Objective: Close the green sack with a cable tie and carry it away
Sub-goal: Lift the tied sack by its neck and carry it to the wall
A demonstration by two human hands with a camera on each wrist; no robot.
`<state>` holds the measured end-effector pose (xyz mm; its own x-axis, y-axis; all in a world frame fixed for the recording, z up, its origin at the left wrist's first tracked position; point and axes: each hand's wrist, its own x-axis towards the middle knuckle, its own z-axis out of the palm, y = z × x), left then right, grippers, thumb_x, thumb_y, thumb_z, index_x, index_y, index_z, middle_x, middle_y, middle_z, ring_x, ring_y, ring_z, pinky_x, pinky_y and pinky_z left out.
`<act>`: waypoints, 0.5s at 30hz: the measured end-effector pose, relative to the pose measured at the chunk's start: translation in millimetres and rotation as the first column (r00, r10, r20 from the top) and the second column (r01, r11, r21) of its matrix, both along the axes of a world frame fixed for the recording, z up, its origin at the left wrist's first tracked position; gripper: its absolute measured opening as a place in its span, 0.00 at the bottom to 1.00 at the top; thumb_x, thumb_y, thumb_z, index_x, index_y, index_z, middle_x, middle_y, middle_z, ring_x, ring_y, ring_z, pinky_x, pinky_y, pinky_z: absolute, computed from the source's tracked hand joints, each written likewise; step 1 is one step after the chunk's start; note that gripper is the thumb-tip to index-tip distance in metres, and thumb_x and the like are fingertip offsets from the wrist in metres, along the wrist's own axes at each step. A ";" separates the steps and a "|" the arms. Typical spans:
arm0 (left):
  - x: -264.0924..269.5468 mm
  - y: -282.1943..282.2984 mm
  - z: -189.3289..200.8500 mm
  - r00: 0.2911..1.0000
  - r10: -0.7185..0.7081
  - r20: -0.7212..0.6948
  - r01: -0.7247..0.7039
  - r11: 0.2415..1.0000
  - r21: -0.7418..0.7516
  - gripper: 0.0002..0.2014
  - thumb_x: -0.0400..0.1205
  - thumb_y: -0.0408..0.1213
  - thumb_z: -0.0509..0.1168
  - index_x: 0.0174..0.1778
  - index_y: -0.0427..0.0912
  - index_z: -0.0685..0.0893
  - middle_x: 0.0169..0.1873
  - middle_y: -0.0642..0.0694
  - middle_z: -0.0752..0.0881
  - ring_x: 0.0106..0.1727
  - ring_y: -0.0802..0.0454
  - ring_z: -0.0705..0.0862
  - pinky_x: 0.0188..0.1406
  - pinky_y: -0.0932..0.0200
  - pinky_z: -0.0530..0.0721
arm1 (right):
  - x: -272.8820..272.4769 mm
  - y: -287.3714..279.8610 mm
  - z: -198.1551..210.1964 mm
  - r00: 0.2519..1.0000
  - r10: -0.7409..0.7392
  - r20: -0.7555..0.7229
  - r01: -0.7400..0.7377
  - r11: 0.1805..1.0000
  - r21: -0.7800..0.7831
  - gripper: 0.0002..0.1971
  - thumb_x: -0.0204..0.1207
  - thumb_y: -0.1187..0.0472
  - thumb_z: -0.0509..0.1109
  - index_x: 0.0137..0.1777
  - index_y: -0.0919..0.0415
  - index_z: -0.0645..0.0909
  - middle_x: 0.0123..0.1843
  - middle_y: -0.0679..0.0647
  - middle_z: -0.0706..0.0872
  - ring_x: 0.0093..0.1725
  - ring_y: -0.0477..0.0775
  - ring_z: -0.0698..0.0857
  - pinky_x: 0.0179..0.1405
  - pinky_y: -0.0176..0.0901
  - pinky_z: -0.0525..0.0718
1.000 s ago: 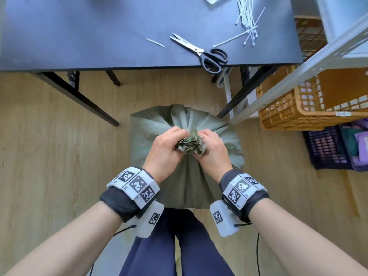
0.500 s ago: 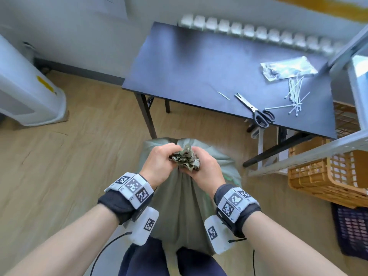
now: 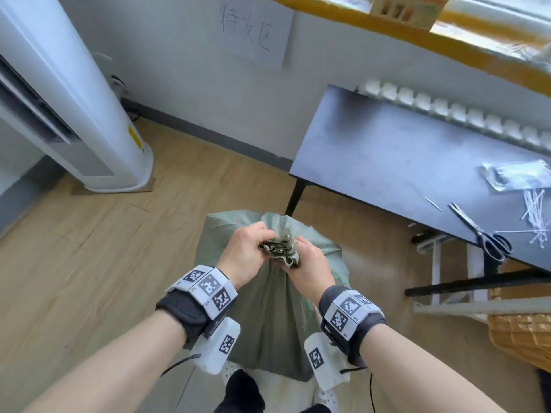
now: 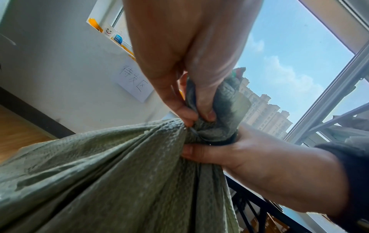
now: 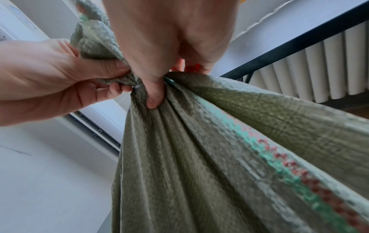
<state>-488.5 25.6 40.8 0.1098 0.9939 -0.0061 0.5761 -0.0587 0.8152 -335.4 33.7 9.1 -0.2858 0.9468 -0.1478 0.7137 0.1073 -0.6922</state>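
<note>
The green woven sack (image 3: 268,317) hangs in front of my legs, its mouth gathered into a crumpled bunch (image 3: 281,251). My left hand (image 3: 247,257) grips the bunch from the left and my right hand (image 3: 310,269) grips it from the right. In the left wrist view the left hand (image 4: 191,100) curls round the gathered neck (image 4: 215,126) above the right hand (image 4: 229,152). A thin pale cable tie (image 5: 137,86) shows cinched round the neck in the right wrist view, between the left hand (image 5: 79,74) and the right hand (image 5: 153,88). The sack (image 5: 199,157) falls away below, taut.
A dark table (image 3: 402,162) stands to the right with scissors (image 3: 483,236), loose cable ties (image 3: 535,216) and a plastic bag (image 3: 515,175). A white air-conditioner column (image 3: 74,114) stands at the left. A wicker basket (image 3: 521,332) sits at the right. Wooden floor (image 3: 104,248) stretches ahead.
The view has swung left and up: the table slid to the right, the wall and air conditioner came into sight. Both hands keep their grip on the sack's neck.
</note>
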 end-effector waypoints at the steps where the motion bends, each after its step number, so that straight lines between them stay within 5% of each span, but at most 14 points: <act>1: -15.1 5.1 2.6 1.000 0.000 -0.009 0.000 1.000 0.002 0.11 0.69 0.16 0.66 0.36 0.36 0.88 0.30 0.39 0.79 0.34 0.42 0.80 0.35 0.50 0.77 | -15.5 6.1 0.5 1.000 0.001 -0.003 -0.001 1.000 0.001 0.06 0.72 0.58 0.73 0.41 0.61 0.81 0.39 0.55 0.81 0.40 0.56 0.81 0.37 0.46 0.73; 11: -139.8 98.1 40.4 0.995 0.054 -0.078 -0.048 0.995 0.083 0.08 0.70 0.16 0.66 0.34 0.31 0.87 0.32 0.38 0.82 0.35 0.40 0.81 0.37 0.49 0.79 | -147.9 99.5 37.0 0.998 0.013 -0.065 -0.009 0.998 0.060 0.12 0.75 0.57 0.71 0.58 0.58 0.83 0.53 0.55 0.85 0.54 0.57 0.83 0.52 0.48 0.81; 15: -183.7 145.3 56.9 0.993 0.083 -0.088 -0.076 0.993 0.088 0.08 0.73 0.19 0.67 0.37 0.34 0.90 0.32 0.41 0.82 0.35 0.48 0.80 0.34 0.75 0.72 | -191.9 151.5 46.6 0.995 0.090 -0.051 -0.086 0.993 0.081 0.13 0.76 0.56 0.70 0.59 0.60 0.82 0.54 0.56 0.85 0.56 0.58 0.83 0.52 0.44 0.78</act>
<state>-672.2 170.9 97.7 0.0331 0.9969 0.0713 0.6533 -0.0756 0.7533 -527.3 185.2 55.7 -0.3738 0.9258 -0.0563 0.6609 0.2233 -0.7165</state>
